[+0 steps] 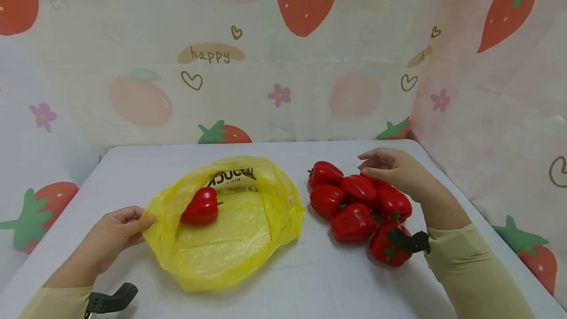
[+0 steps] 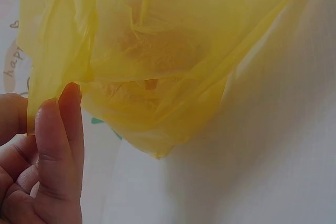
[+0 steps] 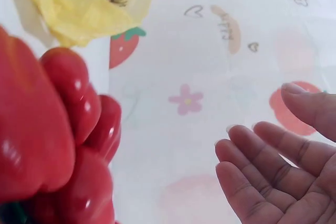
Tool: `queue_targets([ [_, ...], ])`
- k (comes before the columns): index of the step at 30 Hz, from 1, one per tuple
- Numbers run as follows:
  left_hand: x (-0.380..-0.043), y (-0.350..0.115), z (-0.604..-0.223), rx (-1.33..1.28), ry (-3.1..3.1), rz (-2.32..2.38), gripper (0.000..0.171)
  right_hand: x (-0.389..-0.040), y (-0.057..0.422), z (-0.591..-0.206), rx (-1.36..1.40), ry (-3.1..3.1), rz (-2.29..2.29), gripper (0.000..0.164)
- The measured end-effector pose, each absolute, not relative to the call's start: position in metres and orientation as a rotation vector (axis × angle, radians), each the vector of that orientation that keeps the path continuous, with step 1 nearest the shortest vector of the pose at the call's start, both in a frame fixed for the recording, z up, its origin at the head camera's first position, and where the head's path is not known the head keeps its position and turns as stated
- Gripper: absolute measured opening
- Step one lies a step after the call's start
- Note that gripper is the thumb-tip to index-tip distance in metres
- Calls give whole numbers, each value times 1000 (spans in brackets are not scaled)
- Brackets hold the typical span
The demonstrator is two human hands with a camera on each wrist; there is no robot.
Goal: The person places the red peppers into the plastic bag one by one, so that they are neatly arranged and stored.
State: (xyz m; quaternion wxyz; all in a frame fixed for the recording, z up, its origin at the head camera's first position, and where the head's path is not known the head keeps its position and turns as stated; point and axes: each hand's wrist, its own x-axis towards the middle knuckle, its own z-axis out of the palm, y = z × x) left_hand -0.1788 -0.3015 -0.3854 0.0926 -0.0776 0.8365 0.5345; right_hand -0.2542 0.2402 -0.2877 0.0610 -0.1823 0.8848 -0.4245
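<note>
My left hand (image 1: 116,235) pinches the left rim of a yellow plastic bag (image 1: 221,265) between thumb and fingers; the left wrist view shows the film (image 2: 58,66) caught at the fingertips. The bag's mouth gapes toward me, and one red bell pepper (image 1: 201,207) lies inside at its left. Over the back of a cluster of red bell peppers (image 1: 353,223) on the right, my right hand (image 1: 394,169) hovers with relaxed fingers and nothing in its grasp. In the right wrist view its palm (image 3: 294,182) faces the camera, apart from the peppers (image 3: 31,124).
A white table (image 1: 292,279) carries the bag and the peppers. Behind it and along the right rises a sheet (image 1: 283,58) printed with strawberries, hearts and flowers. A black wrist strap (image 1: 407,240) overlaps the nearest pepper in the head view.
</note>
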Motion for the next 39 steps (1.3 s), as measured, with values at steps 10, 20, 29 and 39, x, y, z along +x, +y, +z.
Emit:
queue_targets([
  [10,-178,-301,-387,-237,2490,1585,50,-241,278,-312,-444,2639,-1208,43],
  [20,-177,-299,-385,-234,2493,1580,49,-231,298,-326,-417,2554,-1228,44],
  [29,-176,-300,-385,-244,2487,1573,48,-220,311,-343,-427,2488,-1230,44],
  [39,-176,-300,-387,-224,2479,1594,47,-220,317,-354,-372,2477,-1208,50],
])
